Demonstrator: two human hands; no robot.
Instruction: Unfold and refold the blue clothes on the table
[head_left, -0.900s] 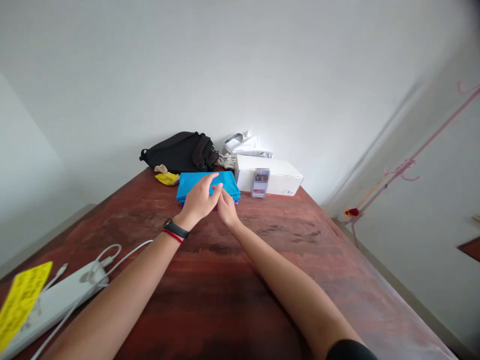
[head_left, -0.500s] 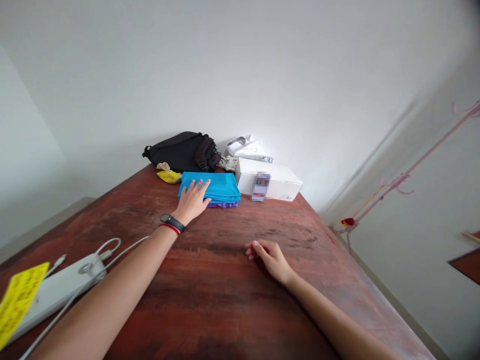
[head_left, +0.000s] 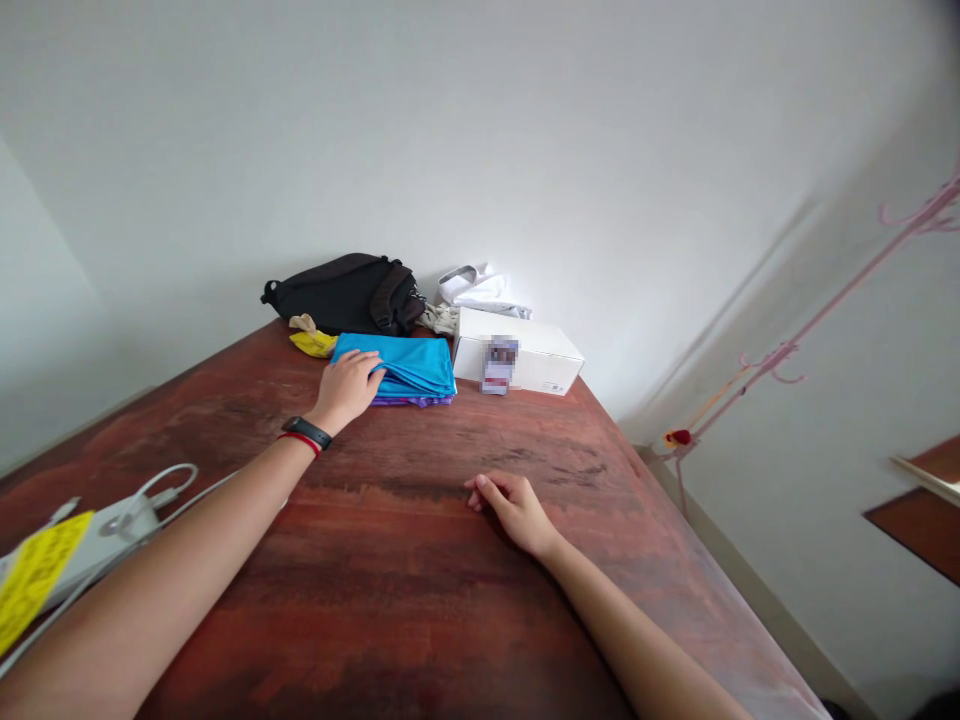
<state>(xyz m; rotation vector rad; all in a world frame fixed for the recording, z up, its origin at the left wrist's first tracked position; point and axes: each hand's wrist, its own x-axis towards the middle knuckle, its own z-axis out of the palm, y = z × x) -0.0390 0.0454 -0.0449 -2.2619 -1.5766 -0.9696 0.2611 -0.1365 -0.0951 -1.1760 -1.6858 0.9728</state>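
Observation:
At the front left of a stack of folded blue cloth, my left hand has its fingers closed on the top layer. Creases run across the cloth from my thumb, and its front edge lifts a little. Beneath the blue layers shows a folded purple cloth. My right hand rests on the wooden table, its fingers loosely curled in, with nothing visible in them. A dark band and a red string circle my left wrist.
Behind the cloth lies a black bag, with a yellow item before it. A white box stands right of the stack, a white bag behind it. A white power strip with cables lies left. A pink coat rack stands right.
My left fingers, spread flat on the blue cloth before, have drawn in and closed on it, wrinkling the top layer. My right hand stays on the table. The view has shifted slightly.

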